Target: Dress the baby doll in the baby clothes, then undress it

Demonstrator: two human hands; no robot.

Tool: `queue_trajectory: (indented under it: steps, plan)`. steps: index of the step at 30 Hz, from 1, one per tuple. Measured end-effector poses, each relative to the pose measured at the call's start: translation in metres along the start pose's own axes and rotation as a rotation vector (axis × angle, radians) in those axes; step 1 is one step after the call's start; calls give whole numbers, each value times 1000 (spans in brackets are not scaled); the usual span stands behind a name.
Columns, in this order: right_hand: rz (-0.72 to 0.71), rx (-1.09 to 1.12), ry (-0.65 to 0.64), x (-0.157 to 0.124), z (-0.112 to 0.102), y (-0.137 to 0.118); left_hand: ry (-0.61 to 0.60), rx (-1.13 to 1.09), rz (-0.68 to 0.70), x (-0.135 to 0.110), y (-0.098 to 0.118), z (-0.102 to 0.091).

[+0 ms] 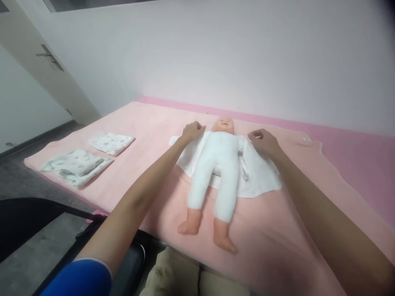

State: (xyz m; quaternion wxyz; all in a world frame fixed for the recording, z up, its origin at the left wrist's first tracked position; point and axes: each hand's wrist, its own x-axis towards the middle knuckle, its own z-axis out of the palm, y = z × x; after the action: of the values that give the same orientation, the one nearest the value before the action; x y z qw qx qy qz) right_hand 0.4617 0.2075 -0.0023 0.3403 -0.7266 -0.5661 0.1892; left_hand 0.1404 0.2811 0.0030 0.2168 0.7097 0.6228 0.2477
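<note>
A baby doll point(224, 142) lies on its back with its head toward the wall and its bare feet toward me. Its body and legs are white. Spread open beneath it is a white baby shirt point(262, 176), with a tie string lying on the right side. My left hand point(194, 130) is closed at the shirt's upper left edge, beside the doll's shoulder. On the other side, my right hand point(263, 140) has curled fingers pinched at the shirt's upper right part. The cloth between the fingers of both hands is mostly hidden.
Two folded printed baby garments, the nearer one point(77, 166) and the farther one point(111, 142), lie at the left. A pink blanket point(148, 123) covers the table, which stands against a white wall. A black chair point(129, 263) is at the near left edge.
</note>
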Motion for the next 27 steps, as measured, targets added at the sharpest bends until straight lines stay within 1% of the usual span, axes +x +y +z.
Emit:
queue_trajectory:
  steps: [2, 4, 5, 6, 8, 11, 14, 15, 17, 19, 21, 23, 24, 25, 27]
  plan:
    - [-138, -29, -14, -7, 4, -3, -24, 28, 111, -3, -1, 3]
    - [-310, -53, -111, -17, 13, -7, -98, 70, 232, -6, -3, 7]
    - [-372, -78, -156, -23, 19, -8, -132, 91, 270, -8, -3, 10]
    - [-411, -111, -176, -28, 25, -9, -152, 106, 288, -10, -3, 12]
    - [-430, -167, -167, -36, 37, -9, -148, 125, 294, -12, -3, 16]
    - [-433, -179, -175, -35, 43, -4, -140, 133, 289, -13, -4, 17]
    - [-444, -170, -222, -28, 31, 7, -170, 121, 317, -14, -14, 4]
    - [-428, -178, -233, -27, 23, 11, -192, 115, 333, -15, -20, -3]
    - [-373, -208, -303, -28, 4, 20, -265, 118, 336, -14, -36, -21]
    - [-301, -242, -388, -31, -13, 28, -368, 158, 267, -13, -51, -40]
    - [-212, -278, -443, -34, -26, 33, -480, 226, 188, -9, -61, -58]
    - [-140, -305, -471, -33, -32, 34, -585, 269, 168, -3, -63, -69]
    - [-130, -311, -481, -31, -33, 34, -623, 279, 175, 0, -62, -73]
    - [-139, -316, -484, -27, -33, 34, -645, 289, 181, 3, -60, -76]
    - [-187, -324, -445, -19, -34, 32, -633, 312, 184, 10, -55, -78]
